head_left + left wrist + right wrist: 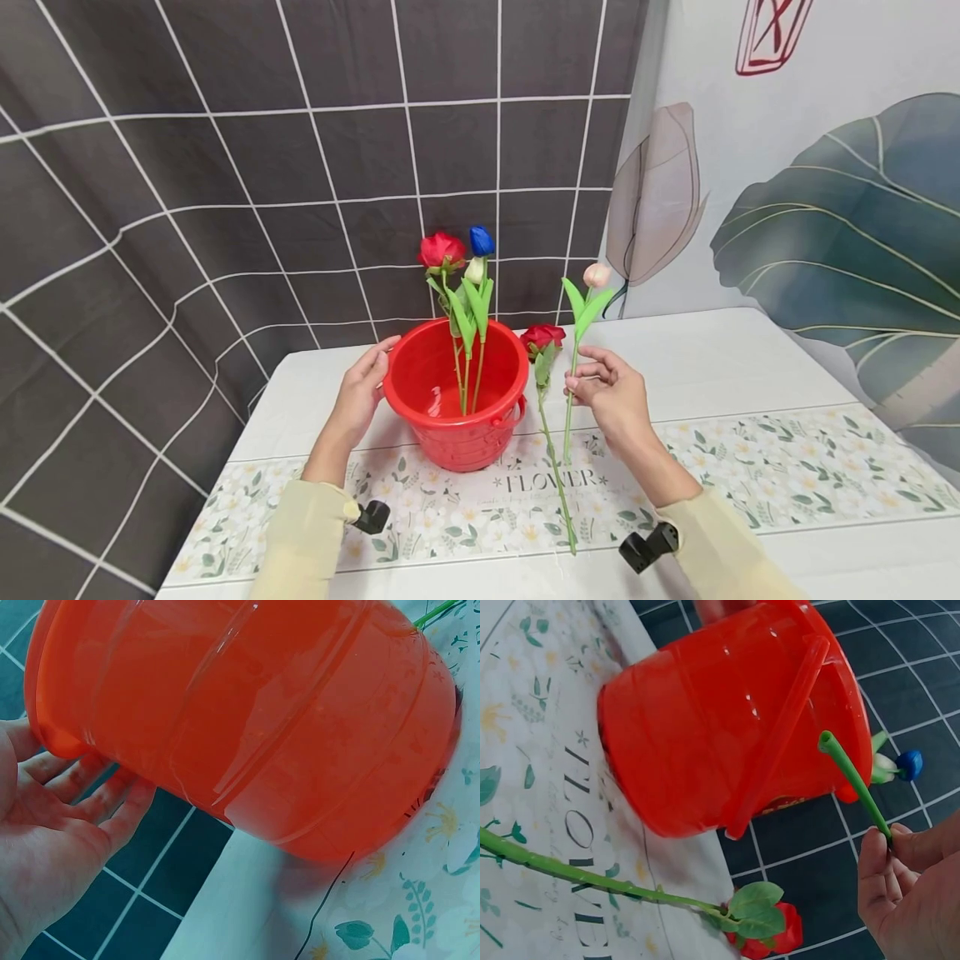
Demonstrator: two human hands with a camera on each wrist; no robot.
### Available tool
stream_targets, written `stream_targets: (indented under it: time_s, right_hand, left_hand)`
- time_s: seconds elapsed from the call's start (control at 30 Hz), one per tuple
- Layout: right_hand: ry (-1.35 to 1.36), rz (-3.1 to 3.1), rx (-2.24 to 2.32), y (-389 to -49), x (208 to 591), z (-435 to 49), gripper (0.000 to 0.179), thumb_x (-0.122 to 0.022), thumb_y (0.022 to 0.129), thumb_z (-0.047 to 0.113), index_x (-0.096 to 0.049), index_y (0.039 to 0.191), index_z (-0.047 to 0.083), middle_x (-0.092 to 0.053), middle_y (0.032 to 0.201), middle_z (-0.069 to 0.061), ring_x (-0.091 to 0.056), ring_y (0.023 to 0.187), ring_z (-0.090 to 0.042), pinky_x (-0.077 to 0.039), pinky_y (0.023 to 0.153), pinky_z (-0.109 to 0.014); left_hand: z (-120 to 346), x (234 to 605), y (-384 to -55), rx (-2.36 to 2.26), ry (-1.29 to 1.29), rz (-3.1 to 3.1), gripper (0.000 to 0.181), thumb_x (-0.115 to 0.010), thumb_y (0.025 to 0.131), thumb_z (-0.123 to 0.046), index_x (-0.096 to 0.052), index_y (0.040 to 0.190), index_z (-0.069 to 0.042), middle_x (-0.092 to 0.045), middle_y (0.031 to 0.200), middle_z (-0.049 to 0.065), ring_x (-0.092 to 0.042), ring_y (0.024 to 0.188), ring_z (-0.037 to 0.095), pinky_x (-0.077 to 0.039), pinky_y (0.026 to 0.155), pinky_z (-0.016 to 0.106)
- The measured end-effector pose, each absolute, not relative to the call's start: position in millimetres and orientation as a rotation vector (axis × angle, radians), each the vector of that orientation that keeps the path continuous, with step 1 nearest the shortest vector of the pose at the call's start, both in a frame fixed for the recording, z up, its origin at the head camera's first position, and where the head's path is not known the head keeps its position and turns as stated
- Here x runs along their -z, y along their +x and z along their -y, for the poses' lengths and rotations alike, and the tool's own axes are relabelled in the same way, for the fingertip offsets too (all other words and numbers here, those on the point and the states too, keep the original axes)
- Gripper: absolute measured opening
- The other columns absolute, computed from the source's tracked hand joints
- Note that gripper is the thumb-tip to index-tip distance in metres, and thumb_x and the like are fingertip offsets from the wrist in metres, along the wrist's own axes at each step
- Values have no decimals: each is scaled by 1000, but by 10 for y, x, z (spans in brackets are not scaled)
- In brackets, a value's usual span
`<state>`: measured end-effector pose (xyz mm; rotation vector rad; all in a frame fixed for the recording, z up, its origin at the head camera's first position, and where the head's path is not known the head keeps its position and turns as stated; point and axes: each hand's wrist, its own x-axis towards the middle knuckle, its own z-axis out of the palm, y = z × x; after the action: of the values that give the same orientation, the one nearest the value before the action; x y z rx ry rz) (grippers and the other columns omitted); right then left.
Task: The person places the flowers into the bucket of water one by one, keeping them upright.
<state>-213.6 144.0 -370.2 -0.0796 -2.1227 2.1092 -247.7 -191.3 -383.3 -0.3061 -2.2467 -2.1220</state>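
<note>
A red bucket stands upright on the table, with a red rose, a blue tulip and a white tulip standing in it. My left hand rests at the bucket's left side, its fingers extended against the outside just below the rim. In the left wrist view, the fingertips of this hand are partly hidden by the bucket. Right of the bucket, my right hand pinches the green stem of a pale pink tulip between thumb and fingers. The right wrist view shows its stem end beside the bucket.
Another red rose lies on the table between the bucket and my right hand, stem toward me. A floral-printed strip crosses the white tabletop. Behind hangs a dark gridded cloth; a leaf-patterned one is at right.
</note>
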Motion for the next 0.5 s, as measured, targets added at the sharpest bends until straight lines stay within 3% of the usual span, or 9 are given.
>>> stream_targets:
  time_s: [0.5]
  right_hand:
    - [-32,2034,-2101,-2210,3560,-1322,48,-65,85,-10,-53,130,0,-65,86,-6,-66,71,-8,-57,66,-24]
  left_hand:
    - [1910,3825,-2475,2145,-308,2230,45,-36,105,-24,-37,146,-5,-43,146,13,-44,131,26,-47,95,22]
